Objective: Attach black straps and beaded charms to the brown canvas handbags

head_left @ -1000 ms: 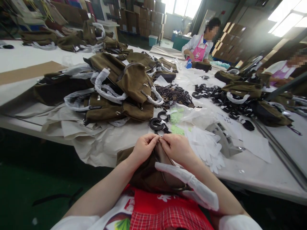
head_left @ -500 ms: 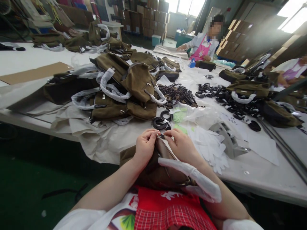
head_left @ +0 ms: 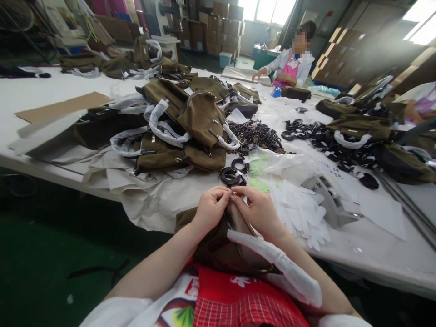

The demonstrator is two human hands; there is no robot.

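Note:
In my lap, against the table's front edge, rests a brown-olive handbag (head_left: 218, 247) with a dark zipper and a handle (head_left: 277, 254) wrapped in white film. My left hand (head_left: 211, 208) pinches at the top end of the bag, thumb against fingers. Facing it, my right hand (head_left: 255, 210) is closed in a pinch too, its fingertips almost touching the left ones. A tiny shiny metal fitting (head_left: 234, 194) shows between the fingertips; its exact kind is too small to make out. Just beyond lie coiled black straps (head_left: 231, 176).
Olive handbags (head_left: 200, 118) are heaped ahead to the left, beside a pile of dark chains (head_left: 257, 136). White gloves (head_left: 299, 209), a grey metal holder (head_left: 332, 200) and papers lie at right. A co-worker in a pink apron (head_left: 286, 70) stands across the table.
My right hand's fingertips have come in against the left ones, and the small metal fitting now shows between them. The whole view has shifted slightly.

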